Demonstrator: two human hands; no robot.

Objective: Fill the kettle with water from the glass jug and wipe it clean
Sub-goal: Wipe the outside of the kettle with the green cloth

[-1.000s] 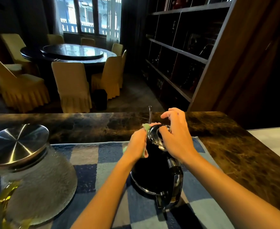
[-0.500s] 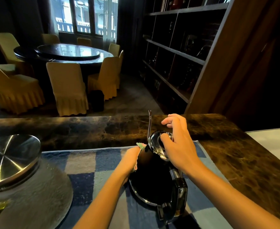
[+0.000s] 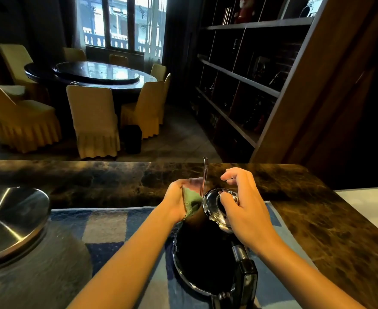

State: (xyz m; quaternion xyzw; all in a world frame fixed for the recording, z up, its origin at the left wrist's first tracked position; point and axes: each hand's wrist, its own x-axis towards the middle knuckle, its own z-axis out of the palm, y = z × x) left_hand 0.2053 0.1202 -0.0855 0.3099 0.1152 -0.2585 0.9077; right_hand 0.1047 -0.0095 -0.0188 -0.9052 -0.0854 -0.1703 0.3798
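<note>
A black kettle (image 3: 202, 253) with a shiny lid (image 3: 212, 204), a thin gooseneck spout (image 3: 205, 175) and a black handle (image 3: 246, 279) stands on a blue checked towel (image 3: 107, 228). My left hand (image 3: 176, 201) presses a green cloth (image 3: 191, 202) against the kettle's upper left side, by the base of the spout. My right hand (image 3: 243, 204) rests on the lid, fingers closed around its knob. The glass jug (image 3: 34, 270) with its steel lid (image 3: 9, 221) stands at the lower left.
The towel lies on a dark marble counter (image 3: 317, 224) whose far edge runs across the middle of the view. Beyond it are a round dining table (image 3: 94, 74) with yellow-covered chairs and a dark shelving unit (image 3: 246, 74) on the right.
My left hand with the green cloth dropped down the kettle's side, then came back up near the spout. My right hand stays on the lid. The view has shifted a little.
</note>
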